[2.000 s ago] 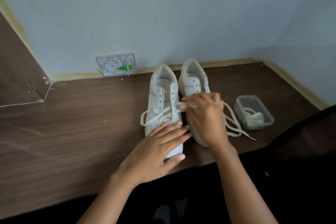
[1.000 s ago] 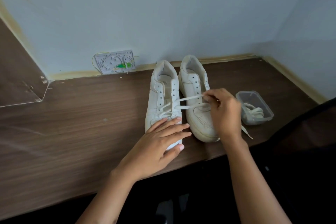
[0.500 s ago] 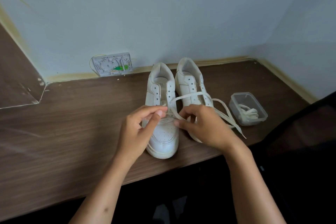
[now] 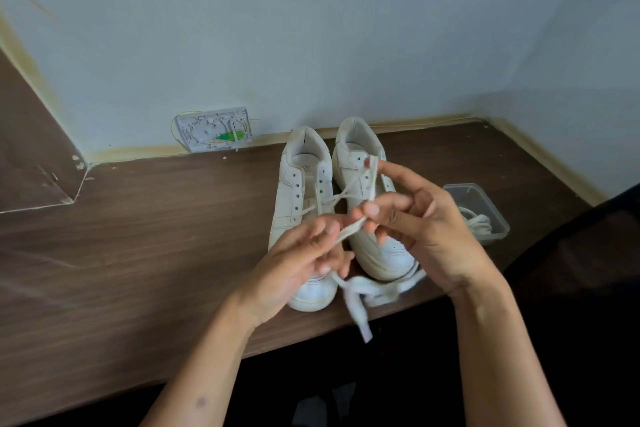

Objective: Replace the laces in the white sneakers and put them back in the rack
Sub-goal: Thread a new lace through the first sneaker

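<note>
My tabletop [image 4: 145,239] is dark wood-grain with a dull sheen, the sneakers [image 4: 304,191] are smooth matt white leather-like material, the lace [image 4: 349,229] is flat woven cloth, and the container [image 4: 485,198] is clear plastic.

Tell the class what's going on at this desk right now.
A person is working a white lace at the left sneaker of a white pair; the right sneaker stands beside it on the wooden desk. Both the left hand and right hand pinch the lace. A clear plastic tub holding more laces sits at right.
</note>
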Action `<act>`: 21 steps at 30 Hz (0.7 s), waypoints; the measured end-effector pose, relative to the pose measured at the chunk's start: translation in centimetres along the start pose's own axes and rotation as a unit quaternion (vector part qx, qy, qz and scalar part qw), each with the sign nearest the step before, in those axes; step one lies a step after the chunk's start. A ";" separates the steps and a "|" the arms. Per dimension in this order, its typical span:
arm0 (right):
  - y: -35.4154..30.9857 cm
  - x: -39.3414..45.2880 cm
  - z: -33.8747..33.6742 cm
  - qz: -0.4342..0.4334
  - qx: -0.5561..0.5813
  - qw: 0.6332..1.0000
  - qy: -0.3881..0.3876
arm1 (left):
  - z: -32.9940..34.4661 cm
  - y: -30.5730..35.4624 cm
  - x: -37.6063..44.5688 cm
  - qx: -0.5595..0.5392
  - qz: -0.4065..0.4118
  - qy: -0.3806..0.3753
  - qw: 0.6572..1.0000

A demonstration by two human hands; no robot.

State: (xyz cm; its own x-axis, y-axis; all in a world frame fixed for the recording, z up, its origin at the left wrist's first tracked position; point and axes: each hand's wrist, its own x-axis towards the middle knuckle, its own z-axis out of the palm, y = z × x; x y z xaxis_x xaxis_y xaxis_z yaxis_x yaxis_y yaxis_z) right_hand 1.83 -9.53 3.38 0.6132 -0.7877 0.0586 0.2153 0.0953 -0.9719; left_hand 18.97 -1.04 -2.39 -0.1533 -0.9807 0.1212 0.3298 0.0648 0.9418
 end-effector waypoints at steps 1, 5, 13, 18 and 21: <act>0.0 0.1 -0.3 -0.004 0.029 0.999 0.027 | -0.4 0.3 -0.1 0.002 -0.010 -0.008 1.000; 0.7 0.2 -2.8 -0.028 0.132 0.974 0.182 | -2.9 1.5 -0.8 -0.006 -0.004 0.085 0.996; 2.6 0.6 -3.8 -0.079 -0.351 0.844 0.398 | -5.4 1.3 -1.0 0.391 0.046 0.204 0.896; 3.7 1.5 0.4 -0.108 -0.342 0.924 0.129 | -4.4 0.9 0.0 0.406 0.109 0.179 0.890; 5.0 1.9 2.7 -0.053 -0.304 0.951 0.005 | -4.5 0.6 0.4 0.425 0.133 0.178 0.877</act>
State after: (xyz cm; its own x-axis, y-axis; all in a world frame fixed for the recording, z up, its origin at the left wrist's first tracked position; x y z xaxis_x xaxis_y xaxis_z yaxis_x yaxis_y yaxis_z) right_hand 6.12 -8.95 -0.74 0.6043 -0.7795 0.1648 -0.2048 -0.3519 -0.9134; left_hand 23.28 -2.27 -3.19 0.1738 -0.8955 0.4097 -0.5282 0.2664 0.8063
